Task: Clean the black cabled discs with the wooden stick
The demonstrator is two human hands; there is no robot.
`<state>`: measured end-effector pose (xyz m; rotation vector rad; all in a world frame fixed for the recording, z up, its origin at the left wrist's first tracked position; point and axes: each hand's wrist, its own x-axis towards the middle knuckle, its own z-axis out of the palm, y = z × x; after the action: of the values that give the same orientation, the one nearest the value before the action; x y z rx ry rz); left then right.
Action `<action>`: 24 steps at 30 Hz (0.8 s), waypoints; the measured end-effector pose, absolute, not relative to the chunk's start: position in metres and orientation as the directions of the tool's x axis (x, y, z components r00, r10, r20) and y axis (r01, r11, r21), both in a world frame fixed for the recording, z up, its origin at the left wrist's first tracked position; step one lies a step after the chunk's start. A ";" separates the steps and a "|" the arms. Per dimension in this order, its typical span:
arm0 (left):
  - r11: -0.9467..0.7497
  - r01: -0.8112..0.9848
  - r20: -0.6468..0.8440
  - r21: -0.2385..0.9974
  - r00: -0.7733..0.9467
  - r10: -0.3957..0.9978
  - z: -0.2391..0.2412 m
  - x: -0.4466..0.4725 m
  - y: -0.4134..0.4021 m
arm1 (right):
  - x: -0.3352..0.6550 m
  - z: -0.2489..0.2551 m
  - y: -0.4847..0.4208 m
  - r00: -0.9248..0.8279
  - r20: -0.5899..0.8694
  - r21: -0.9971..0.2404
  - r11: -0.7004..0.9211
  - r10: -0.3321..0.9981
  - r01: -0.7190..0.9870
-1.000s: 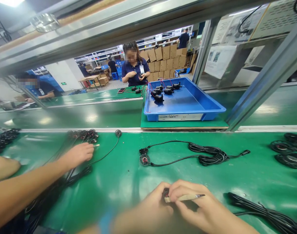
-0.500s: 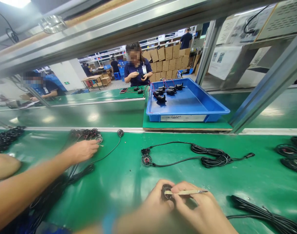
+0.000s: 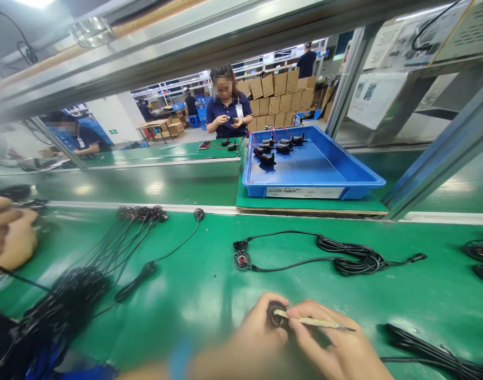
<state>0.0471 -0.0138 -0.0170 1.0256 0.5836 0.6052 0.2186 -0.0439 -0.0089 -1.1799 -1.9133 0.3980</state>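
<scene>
At the bottom centre my left hand (image 3: 257,338) pinches a small round black part (image 3: 276,314) between thumb and fingers. My right hand (image 3: 336,343) is closed on a thin tan stick tool (image 3: 314,322) whose tip rests on that part. Both hands hover just above the green belt (image 3: 193,285). A little beyond them lies a black cable (image 3: 352,256), coiled in the middle, with a round red-and-black piece (image 3: 242,259) at its left end.
A co-worker's hands (image 3: 6,235) are at the left edge, beside a bundle of black cables (image 3: 73,298) whose round ends (image 3: 144,213) fan out. A blue tray (image 3: 324,179) with several black parts stands beyond the belt. More cables (image 3: 427,351) lie at the right. People work at the far bench.
The co-worker's arm that reached across to the round cable ends has pulled back to the left edge. My hands stay on the part and stick; the view has shifted slightly.
</scene>
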 end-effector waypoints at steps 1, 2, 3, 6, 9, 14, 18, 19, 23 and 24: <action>0.381 -0.178 -0.160 0.907 0.692 0.704 -0.016 0.048 -0.014 | 0.218 -0.010 -0.045 -0.211 0.451 -0.644 0.479 0.868 0.597; 0.368 -0.166 -0.160 0.915 0.688 0.708 -0.014 0.048 -0.015 | 0.218 -0.010 -0.046 -0.208 0.414 -0.659 0.449 0.887 0.603; 0.356 -0.155 -0.159 0.922 0.686 0.710 -0.013 0.049 -0.015 | 0.218 -0.009 -0.047 -0.206 0.379 -0.679 0.422 0.902 0.600; 0.329 -0.126 -0.160 0.936 0.680 0.716 -0.013 0.048 -0.014 | 0.222 -0.003 -0.047 -0.177 0.336 -0.742 0.375 0.925 0.555; 0.323 -0.074 -0.195 0.943 0.665 0.721 -0.017 0.046 -0.012 | 0.228 0.003 -0.046 -0.080 0.372 -0.777 0.357 0.925 0.519; 0.371 -0.115 -0.203 0.921 0.673 0.711 -0.022 0.044 -0.011 | 0.226 0.002 -0.046 -0.141 0.474 -0.701 0.469 0.869 0.538; 0.395 -0.178 -0.172 0.901 0.690 0.703 -0.019 0.046 -0.012 | 0.220 -0.007 -0.047 -0.143 0.548 -0.643 0.524 0.824 0.558; 0.386 -0.190 -0.155 0.903 0.692 0.705 -0.018 0.046 -0.013 | 0.218 -0.009 -0.047 -0.141 0.532 -0.655 0.511 0.835 0.557; 0.363 -0.191 -0.133 0.912 0.699 0.702 -0.021 0.046 -0.012 | 0.213 -0.010 -0.047 -0.180 0.417 -0.729 0.446 0.891 0.519; 0.363 -0.188 -0.134 0.913 0.700 0.701 -0.021 0.046 -0.012 | 0.213 -0.008 -0.048 -0.188 0.395 -0.746 0.433 0.899 0.505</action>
<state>0.0457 -0.0122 -0.0213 1.0529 0.5675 0.6136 0.2127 -0.0475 -0.0081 -1.1980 -1.8392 0.5860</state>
